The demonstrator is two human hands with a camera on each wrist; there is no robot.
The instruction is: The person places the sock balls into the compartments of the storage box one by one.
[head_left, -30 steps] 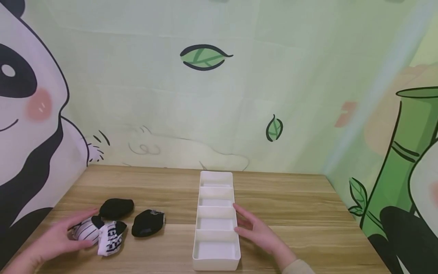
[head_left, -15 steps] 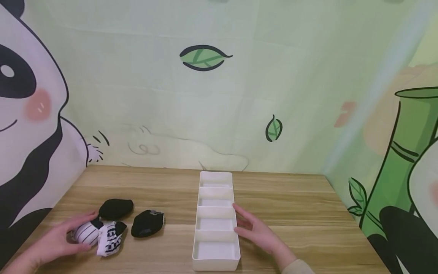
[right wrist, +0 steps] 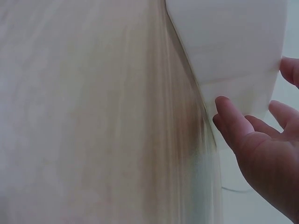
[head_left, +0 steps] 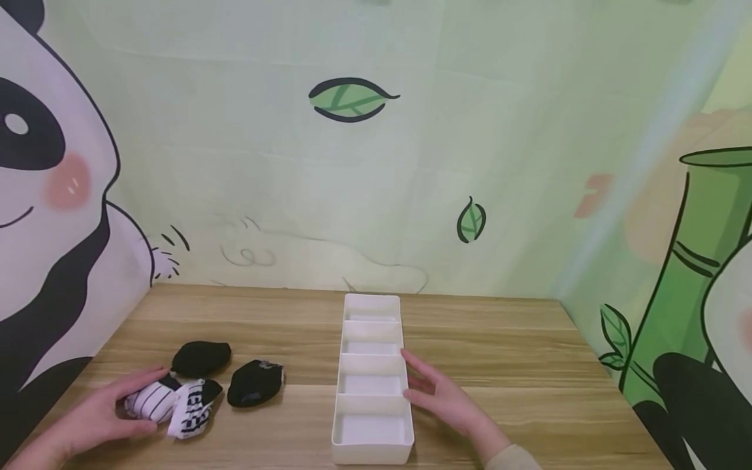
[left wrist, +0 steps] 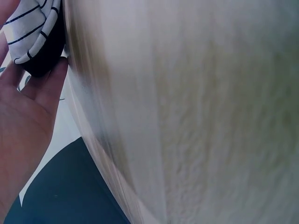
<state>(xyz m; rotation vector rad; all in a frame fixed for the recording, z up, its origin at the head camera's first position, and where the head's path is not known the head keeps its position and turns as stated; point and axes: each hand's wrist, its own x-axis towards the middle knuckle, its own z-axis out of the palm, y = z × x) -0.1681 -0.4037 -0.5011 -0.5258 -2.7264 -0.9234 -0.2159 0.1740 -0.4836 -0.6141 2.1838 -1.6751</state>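
On the left of the table, my left hand curls round a balled-up striped sock, white with thin black lines. The left wrist view shows fingers on both sides of this striped sock and its black part. Against it leans a white balled sock with black lettering. Two black balled socks lie beyond, one farther back and one to the right. My right hand has its fingertips at the right wall of a white divided box, its fingers extended along the side.
The box stands lengthwise near the middle of the wooden table, its compartments holding nothing. Behind the table hangs a printed backdrop with a panda, leaves and bamboo.
The striped sock has turned a little in my left hand, and my left thumb has shifted slightly. The lettered sock has tilted slightly right. My right hand and the box stay put.
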